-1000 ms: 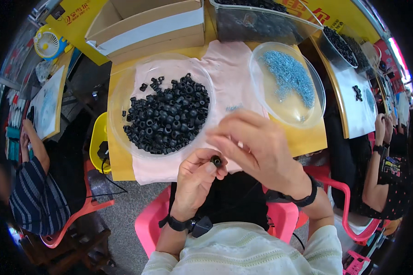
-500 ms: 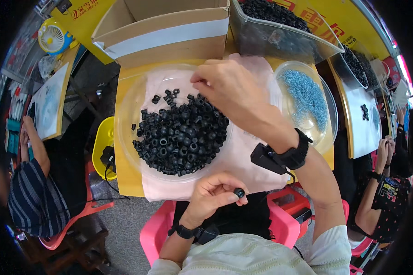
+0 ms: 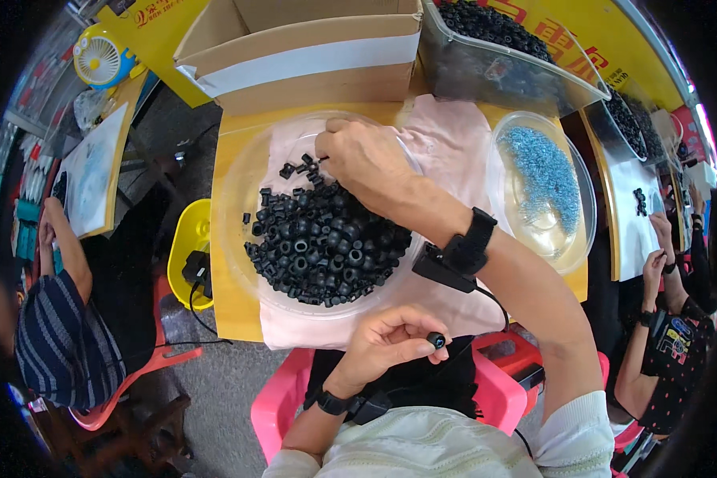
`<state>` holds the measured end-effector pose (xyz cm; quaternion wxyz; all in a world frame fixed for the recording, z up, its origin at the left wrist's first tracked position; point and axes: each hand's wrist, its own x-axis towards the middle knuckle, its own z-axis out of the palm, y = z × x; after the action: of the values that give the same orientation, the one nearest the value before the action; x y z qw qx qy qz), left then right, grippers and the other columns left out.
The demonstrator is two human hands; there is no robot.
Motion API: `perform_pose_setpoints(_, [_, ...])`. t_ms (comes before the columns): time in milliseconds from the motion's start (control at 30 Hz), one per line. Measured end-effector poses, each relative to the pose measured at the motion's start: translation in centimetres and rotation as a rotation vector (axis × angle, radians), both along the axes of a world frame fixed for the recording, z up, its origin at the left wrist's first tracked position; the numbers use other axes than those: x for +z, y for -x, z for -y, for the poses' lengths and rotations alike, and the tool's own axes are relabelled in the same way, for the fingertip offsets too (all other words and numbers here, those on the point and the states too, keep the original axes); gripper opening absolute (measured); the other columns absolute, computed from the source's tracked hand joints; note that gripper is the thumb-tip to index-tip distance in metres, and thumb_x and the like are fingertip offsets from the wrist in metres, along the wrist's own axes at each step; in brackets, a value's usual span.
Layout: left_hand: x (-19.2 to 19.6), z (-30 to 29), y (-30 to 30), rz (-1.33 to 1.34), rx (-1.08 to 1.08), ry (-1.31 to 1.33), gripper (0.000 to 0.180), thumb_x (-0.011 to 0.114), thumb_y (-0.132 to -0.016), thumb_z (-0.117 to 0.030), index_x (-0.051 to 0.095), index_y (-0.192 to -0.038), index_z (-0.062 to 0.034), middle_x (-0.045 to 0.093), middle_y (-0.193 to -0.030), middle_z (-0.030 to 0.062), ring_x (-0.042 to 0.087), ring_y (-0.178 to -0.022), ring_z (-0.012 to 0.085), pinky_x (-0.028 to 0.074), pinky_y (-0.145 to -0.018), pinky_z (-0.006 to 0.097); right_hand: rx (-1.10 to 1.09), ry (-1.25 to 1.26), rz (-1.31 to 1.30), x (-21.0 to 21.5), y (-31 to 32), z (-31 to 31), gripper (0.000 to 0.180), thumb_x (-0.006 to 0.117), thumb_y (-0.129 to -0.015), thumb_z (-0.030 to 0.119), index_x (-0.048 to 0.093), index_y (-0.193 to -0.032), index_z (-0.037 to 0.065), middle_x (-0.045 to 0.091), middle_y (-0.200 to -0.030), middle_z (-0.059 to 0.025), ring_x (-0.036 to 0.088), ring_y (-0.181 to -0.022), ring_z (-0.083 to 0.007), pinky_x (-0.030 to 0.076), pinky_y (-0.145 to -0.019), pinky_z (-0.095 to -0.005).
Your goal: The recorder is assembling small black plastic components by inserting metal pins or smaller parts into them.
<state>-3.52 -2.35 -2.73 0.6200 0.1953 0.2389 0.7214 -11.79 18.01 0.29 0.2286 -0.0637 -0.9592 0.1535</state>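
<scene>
My left hand (image 3: 378, 346) is closed near the table's front edge, pinching a small black cylindrical part (image 3: 436, 340) between thumb and fingers. A bit of blue shows at the part's end. Above the far side of a round clear plastic tray (image 3: 228, 227), my right hand (image 3: 366, 159) has its fingers curled together beside a few loose black pieces. Whatever lies between those fingertips is too hidden to name. A heap of small black hollow parts (image 3: 319, 247) fills the tray's middle, partly covered by my right hand and forearm.
Right of the pink cloth (image 3: 454, 131), a clear tray (image 3: 591, 227) holds small blue pieces (image 3: 538, 171). Behind stand a cardboard box (image 3: 311, 80) and a clear bin (image 3: 502, 76) of black parts. A yellow basket (image 3: 181, 275) is at left. Other people work at tables on both sides.
My right hand has moved left over the tray, closer to the loose pieces at its far side. The left hand still holds the black part. The whole view has shifted slightly.
</scene>
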Motion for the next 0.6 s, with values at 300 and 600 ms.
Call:
perform_pose_setpoints(300, [0.2, -0.3, -0.1, -0.084, 0.051, -0.015, 0.02, 0.062, -0.091, 0.0, 0.062, -0.11, 0.0049, 0.065, -0.101, 0.0125, 0.068, -0.087, 0.0192, 0.056, -0.077, 0.031, 0.111, 0.609, -0.019, 8.0, -7.6, 2.9, 0.011, 0.063, -0.084, 0.003, 0.065, -0.093, -0.002, 0.066, -0.085, -0.0168, 0.066, -0.076, -0.0262, 0.052, -0.066, -0.0344])
perform_pose_setpoints(600, [2.9, 0.6, -2.1, -0.048, 0.274, 0.014, 0.026, 0.062, -0.094, -0.006, 0.058, -0.118, 0.0029, 0.067, -0.105, 0.0149, 0.067, -0.087, 0.0182, 0.055, -0.077, 0.029, -0.047, 1.095, -0.005, 10.0, -18.7, 5.4, 0.017, 0.065, -0.09, -0.001, 0.066, -0.107, -0.003, 0.065, -0.098, -0.0051, 0.062, -0.077, -0.0077, 0.052, -0.068, -0.021])
